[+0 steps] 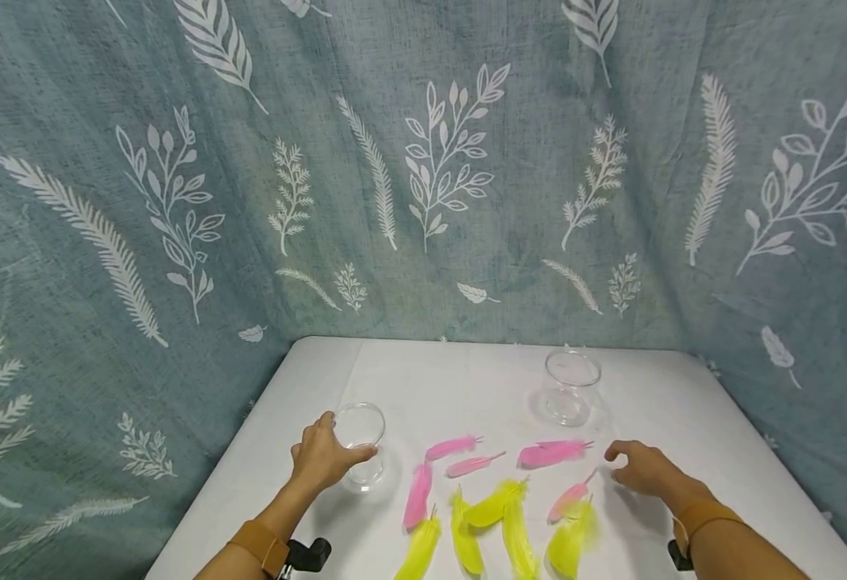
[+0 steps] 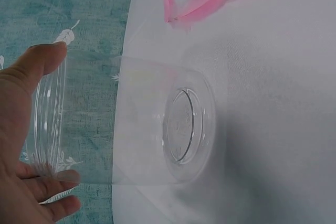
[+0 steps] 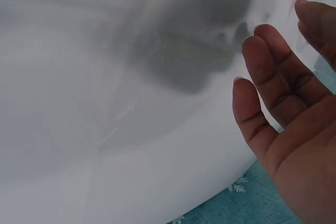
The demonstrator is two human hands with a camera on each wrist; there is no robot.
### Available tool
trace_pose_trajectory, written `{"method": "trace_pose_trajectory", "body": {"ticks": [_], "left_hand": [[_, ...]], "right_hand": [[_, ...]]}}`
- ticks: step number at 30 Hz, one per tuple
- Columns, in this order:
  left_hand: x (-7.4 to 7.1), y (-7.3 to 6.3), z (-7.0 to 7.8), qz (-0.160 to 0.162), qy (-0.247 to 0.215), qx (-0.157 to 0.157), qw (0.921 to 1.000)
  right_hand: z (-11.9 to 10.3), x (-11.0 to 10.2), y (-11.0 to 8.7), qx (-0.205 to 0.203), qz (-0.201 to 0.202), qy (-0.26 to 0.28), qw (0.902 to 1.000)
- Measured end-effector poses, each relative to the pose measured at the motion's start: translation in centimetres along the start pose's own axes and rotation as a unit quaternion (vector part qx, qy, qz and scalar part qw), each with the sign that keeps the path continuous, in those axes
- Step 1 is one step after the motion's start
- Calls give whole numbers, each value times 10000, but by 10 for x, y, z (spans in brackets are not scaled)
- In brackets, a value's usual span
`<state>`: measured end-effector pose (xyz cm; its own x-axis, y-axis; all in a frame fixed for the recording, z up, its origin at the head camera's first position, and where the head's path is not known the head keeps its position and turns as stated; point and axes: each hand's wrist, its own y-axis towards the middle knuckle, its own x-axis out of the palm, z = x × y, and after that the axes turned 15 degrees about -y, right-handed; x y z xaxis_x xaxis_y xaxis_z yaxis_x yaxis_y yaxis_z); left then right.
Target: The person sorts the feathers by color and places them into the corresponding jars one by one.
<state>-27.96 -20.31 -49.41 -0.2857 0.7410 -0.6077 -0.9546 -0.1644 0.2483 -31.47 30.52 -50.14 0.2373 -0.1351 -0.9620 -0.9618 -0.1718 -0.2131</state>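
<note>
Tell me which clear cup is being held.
The nearer clear cup, on the left: the left hand grips it near the rim. The other cup stands farther back, right, untouched.

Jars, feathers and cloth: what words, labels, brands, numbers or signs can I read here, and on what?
No readable text in any view.
Clear jar in the left hand: faint marks on its base, too blurred to read.
Cloth: printed leaves, no lettering.
</note>
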Motion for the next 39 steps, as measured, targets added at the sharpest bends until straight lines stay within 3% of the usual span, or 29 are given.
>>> {"method": "trace_pose_trajectory", "body": {"ticks": [7, 14, 21, 28, 34, 39], "left_hand": [[0, 0, 1, -38, -20, -63, 10000], [0, 0, 0, -62, 13, -62, 10000], [0, -1, 0, -76, 32, -54, 10000], [1, -1, 1, 7, -27, -19, 10000], [1, -1, 0, 8, -46, -51, 10000], [2, -2, -1, 18, -42, -94, 9999]], "right_hand": [[-6, 9, 8, -11, -161, 11, 9999], [-7, 23, 15, -275, -61, 92, 9996], [-12, 28, 15, -147, -140, 16, 9998], [-10, 33, 15, -370, 152, -54, 9992], [-8, 34, 16, -489, 145, -15, 9987], [-5, 28, 13, -622, 500, -49, 9968]]}}
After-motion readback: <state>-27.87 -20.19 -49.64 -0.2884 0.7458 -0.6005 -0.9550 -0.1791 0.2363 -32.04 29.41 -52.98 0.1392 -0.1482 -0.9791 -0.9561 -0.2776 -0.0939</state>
